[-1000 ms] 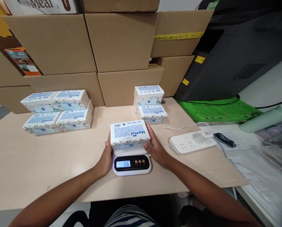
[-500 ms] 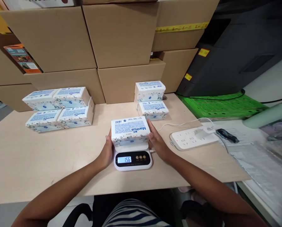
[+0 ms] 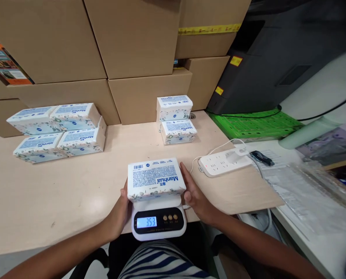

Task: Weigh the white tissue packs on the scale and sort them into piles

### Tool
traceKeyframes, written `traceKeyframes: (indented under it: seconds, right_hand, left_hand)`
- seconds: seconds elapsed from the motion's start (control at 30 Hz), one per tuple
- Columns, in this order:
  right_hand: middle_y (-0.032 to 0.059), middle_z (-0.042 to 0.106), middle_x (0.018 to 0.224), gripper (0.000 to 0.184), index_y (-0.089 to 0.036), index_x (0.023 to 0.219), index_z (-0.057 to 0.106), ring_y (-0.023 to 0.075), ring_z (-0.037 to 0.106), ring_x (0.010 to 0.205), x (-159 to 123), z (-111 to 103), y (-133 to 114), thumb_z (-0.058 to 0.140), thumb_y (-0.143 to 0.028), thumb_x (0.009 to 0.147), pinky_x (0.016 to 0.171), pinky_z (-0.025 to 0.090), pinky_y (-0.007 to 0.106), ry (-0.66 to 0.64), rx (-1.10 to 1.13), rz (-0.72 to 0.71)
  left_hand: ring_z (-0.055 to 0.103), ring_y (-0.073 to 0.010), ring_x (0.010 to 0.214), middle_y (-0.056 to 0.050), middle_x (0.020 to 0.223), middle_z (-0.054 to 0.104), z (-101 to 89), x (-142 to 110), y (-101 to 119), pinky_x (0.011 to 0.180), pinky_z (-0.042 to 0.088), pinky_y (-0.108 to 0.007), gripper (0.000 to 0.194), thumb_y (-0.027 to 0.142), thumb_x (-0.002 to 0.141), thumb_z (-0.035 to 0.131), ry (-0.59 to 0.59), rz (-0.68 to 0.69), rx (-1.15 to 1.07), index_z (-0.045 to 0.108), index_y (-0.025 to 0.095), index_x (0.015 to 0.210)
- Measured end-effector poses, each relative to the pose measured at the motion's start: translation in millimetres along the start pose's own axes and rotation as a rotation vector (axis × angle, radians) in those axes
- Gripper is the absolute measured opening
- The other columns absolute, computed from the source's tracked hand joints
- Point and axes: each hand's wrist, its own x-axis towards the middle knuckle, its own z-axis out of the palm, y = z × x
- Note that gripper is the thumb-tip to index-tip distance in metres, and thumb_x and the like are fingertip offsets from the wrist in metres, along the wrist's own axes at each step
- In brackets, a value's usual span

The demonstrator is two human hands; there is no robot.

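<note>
A white tissue pack (image 3: 155,179) printed "Manhua" lies flat on a small white kitchen scale (image 3: 158,221) at the near edge of the table. The scale's lit display reads 353. My left hand (image 3: 121,209) presses against the pack's left side, fingers curled round its lower corner. My right hand (image 3: 194,192) lies along the pack's right side with its fingers stretched against it. Both hands hold the pack between them.
Several more tissue packs (image 3: 57,130) lie at the table's left, and two stacked tissue packs (image 3: 175,118) sit at the back centre. Cardboard boxes (image 3: 132,46) wall the rear. A white power strip (image 3: 223,162) with a cable lies right, beside a green crate (image 3: 254,126).
The scale and pack now sit nearer the table's front edge as the view shifted. The display changed from 156 to 353. Both hands stayed on the pack's sides.
</note>
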Motion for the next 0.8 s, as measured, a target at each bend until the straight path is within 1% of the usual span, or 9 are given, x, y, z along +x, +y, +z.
traceKeyframes:
  seconds: [0.1,0.17,0.27,0.37,0.43,0.53,0.6,0.7,0.8]
  right_hand:
    - [0.0045,-0.004,0.184,0.127,-0.037,0.174,-0.008,0.0285,0.01,0.171,-2,-5,-4,0.064,-0.088,0.083,0.137,0.019,0.058,-0.014,-0.031,-0.022]
    - [0.0045,-0.004,0.184,0.124,-0.036,0.175,-0.002,0.0295,0.01,0.171,8,-8,-6,0.062,-0.089,0.083,0.137,0.018,0.059,0.037,-0.075,-0.07]
    - [0.0022,0.007,0.184,0.112,-0.037,0.174,0.013,0.0266,0.011,0.171,34,-12,-13,0.053,-0.092,0.085,0.139,0.013,0.056,0.143,-0.058,-0.189]
    - [0.0008,0.022,0.182,0.102,-0.039,0.17,0.029,0.0257,0.02,0.17,61,-15,-24,0.039,-0.096,0.087,0.138,0.017,0.056,0.285,0.085,-0.301]
    - [0.0024,0.029,0.18,0.101,-0.038,0.167,0.036,0.0277,0.026,0.168,71,-18,-29,0.036,-0.098,0.086,0.137,0.02,0.058,0.419,0.188,-0.348]
    - [0.0062,0.039,0.176,0.1,-0.036,0.163,0.044,0.0305,0.033,0.166,71,-18,-29,0.041,-0.097,0.084,0.135,0.024,0.061,0.55,0.265,-0.338]
    - [0.0074,0.044,0.174,0.099,-0.035,0.161,0.048,0.0317,0.036,0.164,65,-16,-25,0.043,-0.097,0.084,0.134,0.027,0.062,0.537,0.266,-0.283]
    - [0.006,0.045,0.173,0.096,-0.036,0.161,0.049,0.0314,0.036,0.164,56,-9,-22,0.04,-0.096,0.086,0.134,0.028,0.061,0.459,0.268,-0.213]
    - [0.004,0.046,0.172,0.093,-0.037,0.16,0.05,0.0306,0.036,0.164,53,-2,-25,0.038,-0.095,0.088,0.134,0.027,0.061,0.421,0.29,-0.208]
  left_hand:
    - [0.02,-0.0394,0.169,-0.009,0.175,0.042,-5.9,-2,-3,0.139,0.018,-0.059,0.101,0.092,0.087,0.045,0.004,-0.002,0.014,0.035,0.034,0.17]
    - [0.018,-0.0389,0.169,-0.009,0.178,0.035,-2.8,1,7,0.138,0.015,-0.063,0.1,0.089,0.093,0.039,0.05,-0.02,0.059,0.019,0.036,0.174]
    - [0.01,-0.0378,0.17,-0.004,0.184,0.016,8.1,9,27,0.138,0.014,-0.064,0.097,0.089,0.096,0.026,0.18,-0.039,0.151,-0.002,0.038,0.174]
    - [-0.004,-0.0361,0.171,0.003,0.185,-0.001,12.1,13,34,0.137,0.022,-0.061,0.099,0.092,0.093,0.015,0.271,0.015,0.217,0.0,0.038,0.175]
    - [-0.01,-0.0347,0.17,0.007,0.185,-0.006,7.3,14,30,0.138,0.019,-0.06,0.097,0.091,0.093,0.012,0.294,0.081,0.282,0.004,0.04,0.174]
    - [-0.009,-0.0331,0.171,0.011,0.184,-0.008,-2.4,14,23,0.139,0.004,-0.059,0.089,0.088,0.095,0.011,0.294,0.192,0.419,0.007,0.046,0.173]
    - [-0.008,-0.0319,0.171,0.012,0.184,-0.008,-4.4,15,21,0.139,0.001,-0.057,0.088,0.087,0.096,0.01,0.287,0.202,0.451,0.008,0.046,0.173]
    - [-0.008,-0.0329,0.17,0.005,0.185,-0.002,0.5,20,22,0.139,0.012,-0.058,0.095,0.09,0.094,0.013,0.27,0.125,0.4,0.003,0.039,0.174]
    - [-0.004,-0.0352,0.17,-0.006,0.184,0.018,7.4,22,22,0.135,0.028,-0.06,0.107,0.094,0.091,0.021,0.243,0.096,0.35,-0.004,0.032,0.175]
